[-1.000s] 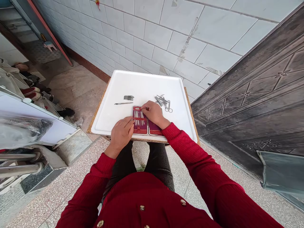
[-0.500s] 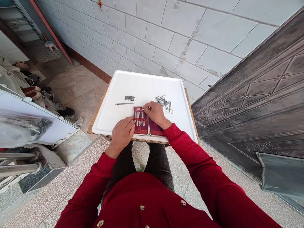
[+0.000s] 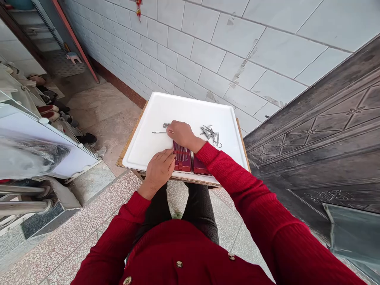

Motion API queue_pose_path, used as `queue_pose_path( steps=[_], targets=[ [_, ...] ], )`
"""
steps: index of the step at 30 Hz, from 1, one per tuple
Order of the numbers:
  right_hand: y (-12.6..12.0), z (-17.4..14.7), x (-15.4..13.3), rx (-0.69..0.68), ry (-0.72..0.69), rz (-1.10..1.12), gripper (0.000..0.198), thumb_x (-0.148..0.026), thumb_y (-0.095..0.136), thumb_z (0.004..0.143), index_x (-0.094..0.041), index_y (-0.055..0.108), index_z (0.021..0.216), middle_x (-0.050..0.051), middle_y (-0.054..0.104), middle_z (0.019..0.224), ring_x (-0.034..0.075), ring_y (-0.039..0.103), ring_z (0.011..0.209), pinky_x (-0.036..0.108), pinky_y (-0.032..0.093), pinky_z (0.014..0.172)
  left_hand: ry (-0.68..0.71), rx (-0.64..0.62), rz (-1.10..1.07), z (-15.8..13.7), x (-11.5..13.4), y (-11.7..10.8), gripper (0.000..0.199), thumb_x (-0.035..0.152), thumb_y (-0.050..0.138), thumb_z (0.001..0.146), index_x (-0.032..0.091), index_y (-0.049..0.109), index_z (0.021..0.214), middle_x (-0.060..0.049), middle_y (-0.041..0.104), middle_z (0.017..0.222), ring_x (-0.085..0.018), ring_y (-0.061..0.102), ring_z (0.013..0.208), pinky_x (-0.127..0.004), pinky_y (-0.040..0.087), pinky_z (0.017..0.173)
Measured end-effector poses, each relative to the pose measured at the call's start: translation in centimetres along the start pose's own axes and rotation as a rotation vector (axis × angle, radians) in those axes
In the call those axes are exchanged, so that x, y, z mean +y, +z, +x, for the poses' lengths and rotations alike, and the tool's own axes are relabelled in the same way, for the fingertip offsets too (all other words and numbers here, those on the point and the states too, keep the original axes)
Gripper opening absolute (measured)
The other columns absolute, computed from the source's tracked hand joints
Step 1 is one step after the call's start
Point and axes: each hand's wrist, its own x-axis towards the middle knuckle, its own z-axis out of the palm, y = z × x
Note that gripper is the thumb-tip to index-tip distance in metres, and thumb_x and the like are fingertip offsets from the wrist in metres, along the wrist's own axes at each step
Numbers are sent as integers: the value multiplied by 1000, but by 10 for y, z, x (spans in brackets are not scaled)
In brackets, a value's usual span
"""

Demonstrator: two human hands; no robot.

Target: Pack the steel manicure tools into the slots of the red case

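Slim metal tool [image 3: 157, 132]: where's it lying?

Flat on the white worktop [image 3: 136, 146], beyond the open red case [image 3: 183, 167], just on the near side of what look like nail clippers [image 3: 165, 125].

Nearer hand?

Right hand [image 3: 179, 132], easily. Tool lies directly left of that grip; its right end is hidden there. Left hand [image 3: 160, 168] is lower, at the case's left edge.

Axis?

Left-right, crosswise to the wearer. Visible end tapers and points left, away from the right hand.

Grip state?

Right: fingers curled down, can't tell if they've got anything. Left: fingers together, thumb alongside, can't tell if pinching the case.
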Motion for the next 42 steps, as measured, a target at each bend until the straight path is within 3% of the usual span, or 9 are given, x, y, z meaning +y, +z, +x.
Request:
queue_pose_path(
  steps=[8, 14, 22, 30, 36, 40, 42],
  targets=[
    [9, 29, -13, -147, -21, -173, 29, -12, 50, 101, -14, 77, 113, 17, 75, 121, 30, 70, 102, 37, 50, 78, 33, 37, 26, -3, 0, 3, 29, 17, 51, 105, 16, 75, 120, -14, 76, 133, -28, 73, 124, -47, 60, 106],
    [11, 32, -13, -123, -15, -177, 25, -17, 55, 101, -15, 77, 114, 19, 75, 121, 32, 71, 105, 38, 52, 83, 24, 25, 14, -3, 1, 3, 29, 16, 50, 104, 16, 74, 120, -15, 76, 134, -28, 72, 125, -48, 60, 106],
    [9, 40, -13, -159, -17, -150, 27, -11, 54, 97, -15, 80, 104, 19, 79, 111, 34, 72, 100, 41, 53, 81, 9, -2, 8, -3, 0, 3, 30, 17, 49, 104, 18, 74, 121, -14, 75, 134, -28, 71, 126, -49, 60, 106],
    [1, 42, -13, -211, -143, -252, 27, -11, 53, 97, -10, 77, 110, 21, 77, 116, 34, 72, 103, 39, 51, 80, 24, 23, 26, -2, 0, 2, 30, 17, 49, 105, 17, 74, 120, -15, 76, 133, -28, 72, 125, -48, 60, 106],
    [5, 34, -2, -95, -132, -3, 16, -8, 56, 92, -16, 70, 94, 12, 77, 98, 24, 67, 84, 33, 47, 75, 5, 15, -10, -3, 0, 3, 30, 17, 50, 105, 19, 75, 122, -13, 76, 134, -28, 72, 126, -49, 59, 107],
    [6, 16, 15, 88, 4, 402, 10, -12, 57, 88, -20, 62, 87, 2, 72, 83, 17, 62, 72, 28, 47, 70, 5, 18, -9, -2, 0, 3, 30, 17, 50, 105, 19, 74, 121, -13, 76, 134, -28, 72, 125, -49, 60, 106],
    [6, 3, 25, 136, 101, 654, 11, -15, 59, 85, -22, 61, 93, -1, 70, 77, 15, 61, 64, 27, 48, 63, 4, 19, -7, -2, 0, 3, 29, 17, 50, 105, 19, 75, 120, -13, 76, 133, -28, 72, 124, -49, 60, 106]
  ],
)
